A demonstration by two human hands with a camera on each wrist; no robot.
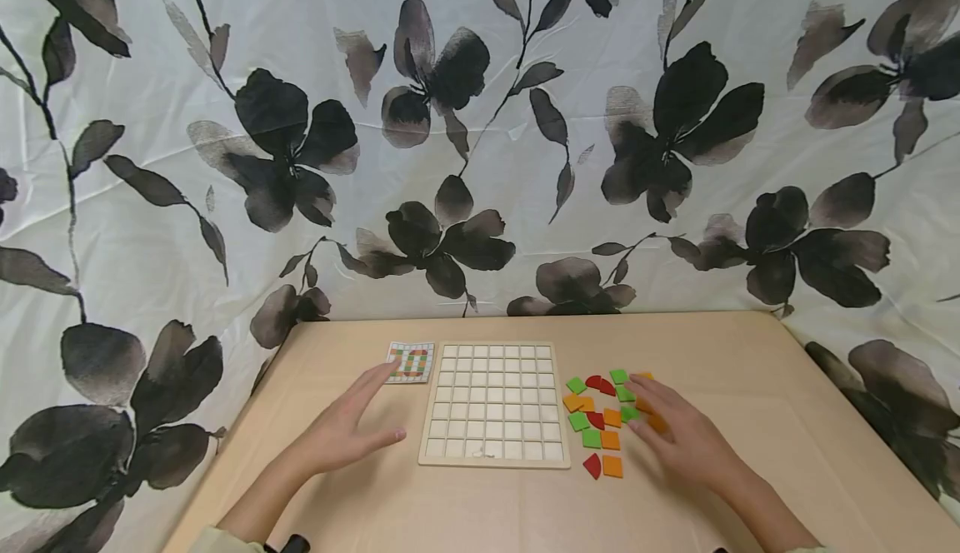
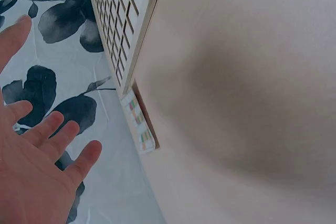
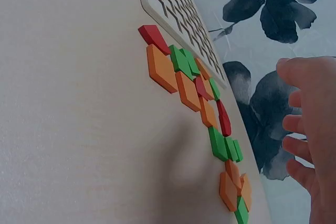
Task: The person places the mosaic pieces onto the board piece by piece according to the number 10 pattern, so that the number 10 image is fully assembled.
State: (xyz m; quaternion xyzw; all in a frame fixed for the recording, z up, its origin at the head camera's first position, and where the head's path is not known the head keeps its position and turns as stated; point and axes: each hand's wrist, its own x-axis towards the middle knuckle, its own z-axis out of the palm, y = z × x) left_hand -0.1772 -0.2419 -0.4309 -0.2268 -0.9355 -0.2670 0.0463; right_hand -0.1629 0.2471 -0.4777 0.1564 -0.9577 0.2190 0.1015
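Note:
My left hand (image 1: 341, 426) hovers over the table left of a pale wooden grid board (image 1: 495, 464), fingers extended and thumb spread, holding nothing. Its fingertips overlap a small pattern card (image 1: 411, 363) printed with coloured squares, beside the board's far left corner. On the other side, my right hand (image 1: 686, 436) is held above the right part of a group of loose pieces, its fingers reaching toward them with nothing gripped. Among these are orange squares (image 1: 612, 466), green squares (image 1: 592, 438) and red quarter-round pieces (image 1: 592, 465). In the right wrist view the hand (image 3: 315, 129) appears raised off the tabletop.
The light wood-coloured table (image 1: 525, 511) carries the board near its middle, with bare surface in front. Behind it and at both sides hangs a white cloth (image 1: 555, 186) with dark flowers. The board's cells (image 1: 495, 403) are framed by raised ridges.

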